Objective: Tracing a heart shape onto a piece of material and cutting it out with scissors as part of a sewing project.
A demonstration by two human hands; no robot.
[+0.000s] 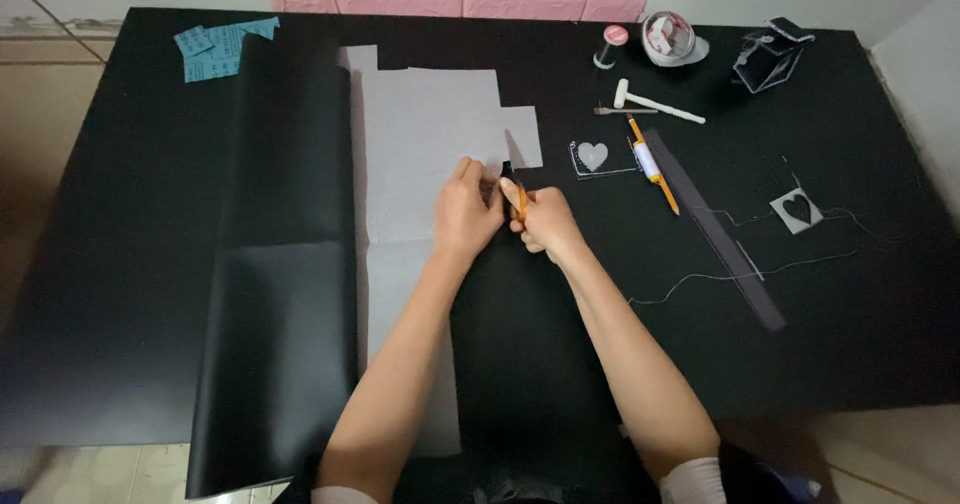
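A large sheet lies on the black table (850, 324), its grey underside (420, 134) facing up and its black side (285, 264) folded over at the left. My left hand (465, 214) presses on the grey sheet near its right edge. My right hand (545, 219) grips a small orange-handled cutter (518, 196) held against that edge, right beside my left fingers. The blade tip is hidden between my hands.
To the right lie a black strip (715, 229), an orange pencil (655, 169), a white mallet (655, 104), two heart-cut pieces (595, 156) (797, 209), loose thread (740, 269), a thread spool (610, 46), a round container (670, 36) and a small black bag (770, 54). Blue paper (215, 49) sits far left.
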